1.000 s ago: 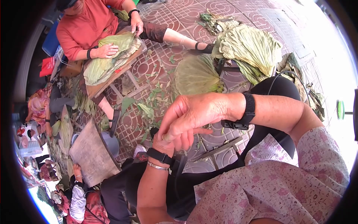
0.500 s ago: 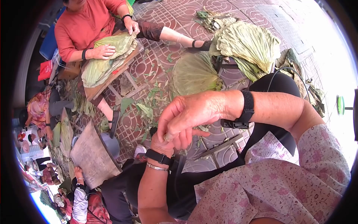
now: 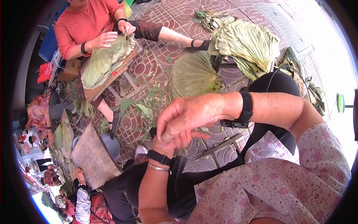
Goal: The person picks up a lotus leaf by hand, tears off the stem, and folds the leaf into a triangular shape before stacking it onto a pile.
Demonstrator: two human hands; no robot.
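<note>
Fingers (image 3: 164, 121) of the right hand (image 3: 194, 112) curl against the left hand (image 3: 181, 140), either grip I cannot tell; crinkled, ribbed leaves (image 3: 244, 44) lie beyond.

Single head-worn wide-angle camera, facing forward and steeply down. Near range: wearer's hands (image 3: 199, 112) at dial centre; floral shirt (image 3: 266, 186) at 4 o'clock. Farther: patterned pavement (image 3: 172, 22) at 12 o'clock; red-shirted co-worker (image 3: 84, 26) between 10 and 11 o'clock.

Beyond the bare right hand (image 3: 194, 111), an olive fan-shaped leaf (image 3: 195, 72) is placed left of a pleated yellow-green leaf stack (image 3: 244, 45); far left, layered pale-green leaves (image 3: 103, 68) are laid on a flat brown wooden board (image 3: 97, 91).
</note>
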